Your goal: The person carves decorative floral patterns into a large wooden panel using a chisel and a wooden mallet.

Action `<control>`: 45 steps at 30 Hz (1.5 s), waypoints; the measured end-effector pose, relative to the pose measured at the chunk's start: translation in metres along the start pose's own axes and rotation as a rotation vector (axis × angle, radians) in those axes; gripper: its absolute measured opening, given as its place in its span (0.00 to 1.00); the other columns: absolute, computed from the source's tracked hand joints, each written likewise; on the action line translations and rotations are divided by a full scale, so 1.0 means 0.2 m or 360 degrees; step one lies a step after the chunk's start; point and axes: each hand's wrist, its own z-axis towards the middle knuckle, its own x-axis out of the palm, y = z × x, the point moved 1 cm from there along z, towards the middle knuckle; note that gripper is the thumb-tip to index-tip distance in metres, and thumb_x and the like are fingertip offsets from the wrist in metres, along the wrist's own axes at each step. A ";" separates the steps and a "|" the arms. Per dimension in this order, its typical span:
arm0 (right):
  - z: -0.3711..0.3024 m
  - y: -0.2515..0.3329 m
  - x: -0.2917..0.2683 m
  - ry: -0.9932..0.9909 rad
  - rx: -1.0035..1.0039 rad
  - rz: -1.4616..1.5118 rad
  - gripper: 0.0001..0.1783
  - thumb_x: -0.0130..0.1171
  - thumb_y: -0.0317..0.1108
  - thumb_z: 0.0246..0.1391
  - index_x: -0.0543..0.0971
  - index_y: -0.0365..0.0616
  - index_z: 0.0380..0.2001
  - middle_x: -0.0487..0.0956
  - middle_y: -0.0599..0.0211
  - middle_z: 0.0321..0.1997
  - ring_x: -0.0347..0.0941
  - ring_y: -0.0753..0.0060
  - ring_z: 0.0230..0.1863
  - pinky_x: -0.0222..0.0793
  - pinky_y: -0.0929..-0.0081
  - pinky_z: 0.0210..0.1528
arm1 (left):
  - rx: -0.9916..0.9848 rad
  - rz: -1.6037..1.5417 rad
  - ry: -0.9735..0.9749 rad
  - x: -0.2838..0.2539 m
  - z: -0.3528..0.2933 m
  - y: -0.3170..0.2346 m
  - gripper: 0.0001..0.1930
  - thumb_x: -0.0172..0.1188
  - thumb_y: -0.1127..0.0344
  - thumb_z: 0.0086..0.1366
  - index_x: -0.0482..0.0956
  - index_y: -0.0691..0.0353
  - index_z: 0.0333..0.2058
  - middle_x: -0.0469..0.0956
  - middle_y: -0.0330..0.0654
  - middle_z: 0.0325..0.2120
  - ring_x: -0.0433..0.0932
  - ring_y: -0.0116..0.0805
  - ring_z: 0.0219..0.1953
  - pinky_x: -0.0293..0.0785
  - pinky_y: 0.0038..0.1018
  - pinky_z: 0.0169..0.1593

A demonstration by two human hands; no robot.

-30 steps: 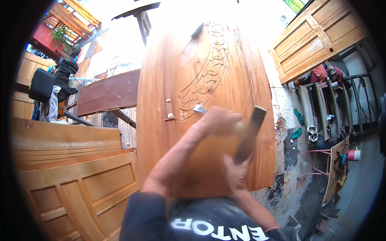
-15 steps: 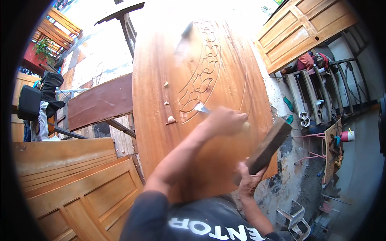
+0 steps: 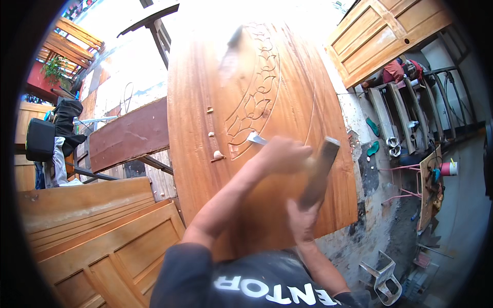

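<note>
My left hand [image 3: 287, 155] is closed round a chisel [image 3: 256, 138], its metal blade tip resting at the lower end of a carved leaf-and-vine band [image 3: 263, 87]. The carving runs in a curve up a large brown wooden panel [image 3: 195, 179] lying in front of me. Closed on the lower end of a thick wooden block [image 3: 319, 174], my right hand [image 3: 303, 219] is just right of the chisel's handle end. The block stands nearly upright and is blurred; whether it touches the chisel I cannot tell. Most of the handle is hidden by my left fingers.
Small pale-ended pieces [image 3: 217, 155] lie in a row on the panel's left side. Panelled doors [image 3: 123, 246] lean at lower left, and another door [image 3: 385, 36] lies at upper right. A brown board [image 3: 128, 136] sits left; a white plastic piece [image 3: 384, 280] is at lower right.
My right hand has swung the wooden block left, closer to the chisel, and turned it more upright. The left hand and chisel stay at nearly the same spot on the carving.
</note>
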 end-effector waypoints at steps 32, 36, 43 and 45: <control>0.04 0.24 -0.01 -0.0116 0.0288 0.0396 0.28 0.67 0.23 0.53 0.71 0.43 0.57 0.74 0.69 0.49 0.74 0.75 0.44 0.76 0.72 0.48 | -0.0082 -0.0030 0.0068 0.10 -0.04 -0.07 0.10 0.70 0.63 0.58 0.75 0.54 0.30 0.77 0.40 0.22 0.83 0.44 0.25 0.77 0.41 0.26; 0.04 0.09 -0.10 0.0015 0.0434 0.0379 0.27 0.68 0.24 0.54 0.71 0.42 0.56 0.75 0.68 0.48 0.74 0.75 0.43 0.76 0.70 0.48 | -0.0151 -0.0032 0.0152 0.05 -0.06 -0.06 0.10 0.70 0.62 0.58 0.75 0.54 0.29 0.77 0.40 0.22 0.83 0.45 0.25 0.78 0.42 0.27; -0.02 0.10 0.01 -0.0033 0.0251 0.0344 0.27 0.68 0.25 0.56 0.72 0.41 0.58 0.74 0.68 0.45 0.73 0.74 0.40 0.76 0.70 0.48 | -0.0121 -0.0109 0.0169 -0.04 -0.06 -0.05 0.11 0.71 0.63 0.56 0.75 0.53 0.29 0.78 0.40 0.22 0.83 0.45 0.26 0.77 0.42 0.26; 0.00 0.11 0.02 0.0071 0.0143 0.0235 0.34 0.69 0.25 0.56 0.69 0.39 0.65 0.73 0.67 0.50 0.72 0.73 0.43 0.75 0.71 0.49 | -0.0127 -0.0106 0.0166 -0.08 -0.08 -0.03 0.11 0.71 0.63 0.55 0.75 0.53 0.29 0.77 0.39 0.22 0.83 0.45 0.26 0.76 0.41 0.26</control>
